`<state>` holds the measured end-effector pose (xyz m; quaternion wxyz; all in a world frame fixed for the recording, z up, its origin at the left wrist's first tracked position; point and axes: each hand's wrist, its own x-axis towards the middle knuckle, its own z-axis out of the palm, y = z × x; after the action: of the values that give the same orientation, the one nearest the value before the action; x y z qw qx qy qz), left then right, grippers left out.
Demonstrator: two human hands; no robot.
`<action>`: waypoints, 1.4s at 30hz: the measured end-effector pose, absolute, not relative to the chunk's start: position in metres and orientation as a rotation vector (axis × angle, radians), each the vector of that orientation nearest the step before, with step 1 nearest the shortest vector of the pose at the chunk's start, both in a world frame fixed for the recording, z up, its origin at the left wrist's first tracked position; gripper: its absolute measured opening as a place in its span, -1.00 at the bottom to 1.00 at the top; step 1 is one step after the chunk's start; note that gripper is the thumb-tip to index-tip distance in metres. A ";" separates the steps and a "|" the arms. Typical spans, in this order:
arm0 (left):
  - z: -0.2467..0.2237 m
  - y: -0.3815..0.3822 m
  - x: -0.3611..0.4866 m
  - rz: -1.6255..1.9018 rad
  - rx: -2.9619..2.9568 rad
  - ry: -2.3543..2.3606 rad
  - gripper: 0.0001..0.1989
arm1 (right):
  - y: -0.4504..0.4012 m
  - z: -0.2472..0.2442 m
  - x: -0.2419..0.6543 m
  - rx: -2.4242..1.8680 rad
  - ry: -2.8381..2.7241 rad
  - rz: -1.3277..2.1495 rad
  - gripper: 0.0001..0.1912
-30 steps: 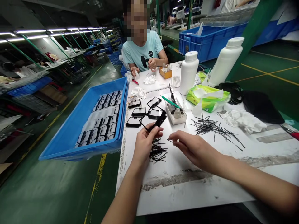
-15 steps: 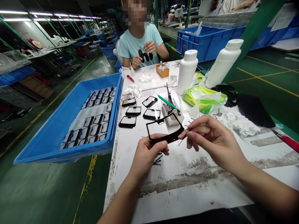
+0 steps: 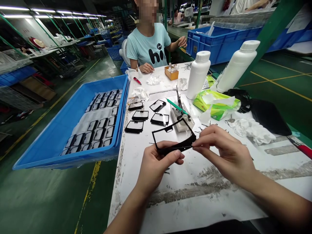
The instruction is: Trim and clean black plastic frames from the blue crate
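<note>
A clear panel with a black frame [image 3: 174, 145] is tilted up above the table. My left hand [image 3: 161, 159] grips it by the lower edge, thumb in front and fingers behind. At the panel's lower right corner, the fingertips of my right hand [image 3: 216, 148] are pinched together and touch the frame. Whatever is between them is too small to make out. Beyond the panel lie several similar framed panels [image 3: 134, 126], some stacked. Behind the panel, a small holder [image 3: 182, 126] carries dark tweezers-like tools [image 3: 179, 97] and a green pen-like tool [image 3: 175, 104].
On the left stands a blue bin [image 3: 48, 156] with rows of framed panels. Two white bottles [image 3: 198, 74], a green wipes pack [image 3: 215, 103] and crumpled white cloth [image 3: 253, 130] are at the right. Across the table sits a person [image 3: 148, 45] in a light blue shirt.
My right fingertips have closed in on the panel's lower right corner; the thin dark stick seen at them before no longer shows. The person opposite has lowered one hand and swung the other outward.
</note>
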<state>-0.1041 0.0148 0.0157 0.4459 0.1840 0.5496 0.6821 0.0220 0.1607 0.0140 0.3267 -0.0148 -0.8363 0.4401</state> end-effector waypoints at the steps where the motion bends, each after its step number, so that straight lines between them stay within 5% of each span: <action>1: 0.017 0.015 -0.103 1.691 0.460 1.378 -0.83 | 0.161 0.014 0.022 -0.027 -2.193 1.150 -0.81; 12: 0.024 0.021 -0.085 1.832 0.505 1.643 -0.93 | 0.160 0.013 0.019 0.012 -2.238 1.020 -0.86; 24: 0.016 0.016 -0.098 1.589 0.770 1.789 -0.88 | 0.158 0.010 0.018 0.016 -2.250 0.909 -0.83; 42: 0.012 0.018 -0.085 1.802 0.968 2.045 -0.95 | 0.159 0.011 0.018 -0.196 -2.216 1.111 -0.96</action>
<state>-0.0851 0.0178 0.0116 0.1242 0.3321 0.7016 0.6181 0.0181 0.1594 0.0106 0.3218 -0.0747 -0.8438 0.4230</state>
